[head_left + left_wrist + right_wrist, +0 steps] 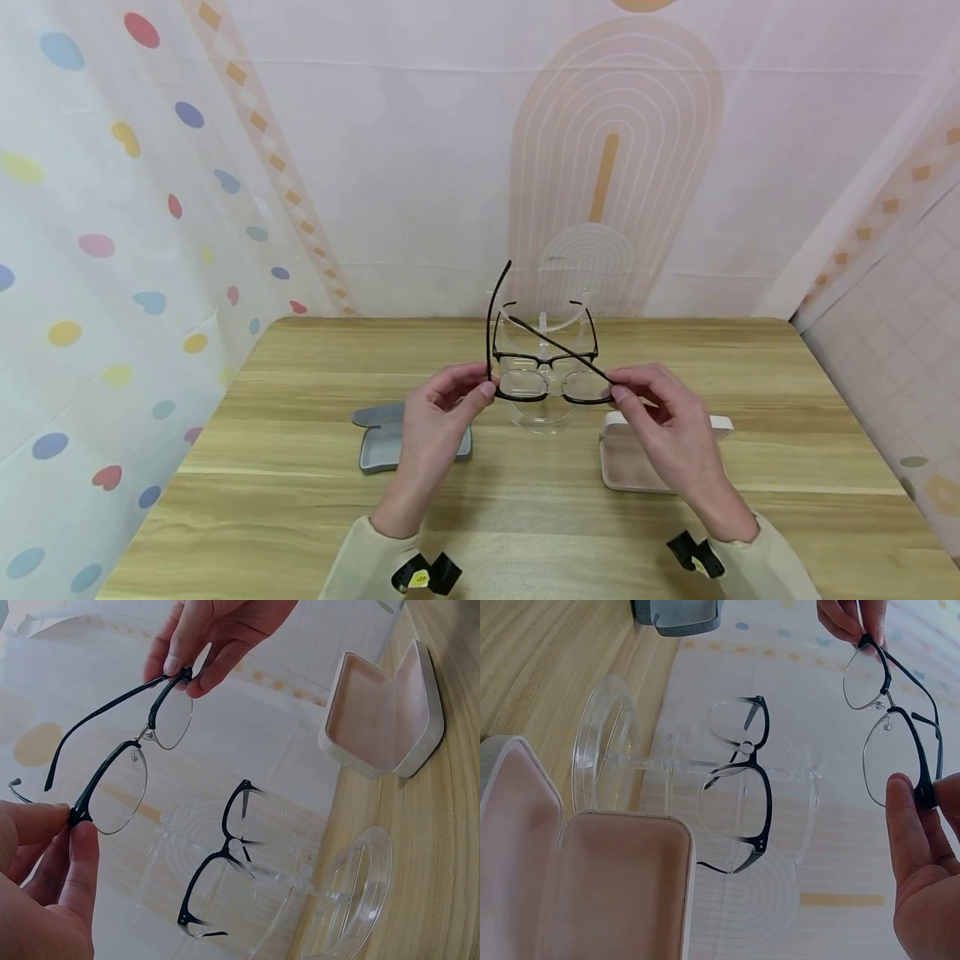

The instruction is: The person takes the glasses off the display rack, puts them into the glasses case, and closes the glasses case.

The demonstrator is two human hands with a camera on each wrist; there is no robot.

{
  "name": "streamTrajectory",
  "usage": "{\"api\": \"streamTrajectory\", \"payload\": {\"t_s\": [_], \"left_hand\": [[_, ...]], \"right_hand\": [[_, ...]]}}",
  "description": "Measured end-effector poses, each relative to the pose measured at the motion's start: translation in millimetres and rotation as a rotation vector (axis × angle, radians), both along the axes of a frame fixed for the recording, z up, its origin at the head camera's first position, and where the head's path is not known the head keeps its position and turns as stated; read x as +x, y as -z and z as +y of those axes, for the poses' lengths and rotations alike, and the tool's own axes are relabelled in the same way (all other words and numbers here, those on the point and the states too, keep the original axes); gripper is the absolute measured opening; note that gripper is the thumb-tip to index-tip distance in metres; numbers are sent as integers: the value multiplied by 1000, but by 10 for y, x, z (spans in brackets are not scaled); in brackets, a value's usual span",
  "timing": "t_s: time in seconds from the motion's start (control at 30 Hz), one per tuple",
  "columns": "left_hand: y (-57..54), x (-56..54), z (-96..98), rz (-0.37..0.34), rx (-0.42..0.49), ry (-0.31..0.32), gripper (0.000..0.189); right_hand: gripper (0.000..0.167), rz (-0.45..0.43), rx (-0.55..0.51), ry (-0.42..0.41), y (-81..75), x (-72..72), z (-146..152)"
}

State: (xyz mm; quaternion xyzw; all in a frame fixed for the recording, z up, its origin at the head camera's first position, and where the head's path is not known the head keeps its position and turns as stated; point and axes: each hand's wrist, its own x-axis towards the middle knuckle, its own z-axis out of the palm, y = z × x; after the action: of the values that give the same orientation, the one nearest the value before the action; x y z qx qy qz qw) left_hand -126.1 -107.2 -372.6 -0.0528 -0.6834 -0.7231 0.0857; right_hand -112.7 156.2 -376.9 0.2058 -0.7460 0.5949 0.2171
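Between my two hands is a pair of eyeglasses [522, 398] with black brow bars and thin silver wire rims, held up in the air. My left hand [435, 421] pinches one hinge end between thumb and fingers. At the other hinge end, my right hand [675, 429] pinches the frame the same way. Both temples are unfolded; in the head view one slants across a lens. Just beyond, a second pair of black-framed glasses [767, 802] sits on a clear plastic display stand [382, 862], apart from the held pair.
An open grey glasses case [380, 450] lies on the wooden table [300, 517], partly covered by my left hand. To the right stands an open white case with pink lining [630, 467], partly behind my right hand. A patterned curtain [420, 167] hangs behind the table.
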Motion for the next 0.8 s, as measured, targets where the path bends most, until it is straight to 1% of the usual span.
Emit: {"api": "streamTrajectory", "payload": {"t_s": [0.27, 0.53, 0.8], "left_hand": [[3, 1, 0, 9, 2, 6, 23], [13, 1, -6, 15, 24, 2, 23], [21, 2, -7, 22, 31, -4, 19]], "right_hand": [[25, 43, 22, -11, 14, -17, 11], [25, 10, 63, -23, 40, -19, 29], [28, 22, 94, -18, 63, -25, 32]]}}
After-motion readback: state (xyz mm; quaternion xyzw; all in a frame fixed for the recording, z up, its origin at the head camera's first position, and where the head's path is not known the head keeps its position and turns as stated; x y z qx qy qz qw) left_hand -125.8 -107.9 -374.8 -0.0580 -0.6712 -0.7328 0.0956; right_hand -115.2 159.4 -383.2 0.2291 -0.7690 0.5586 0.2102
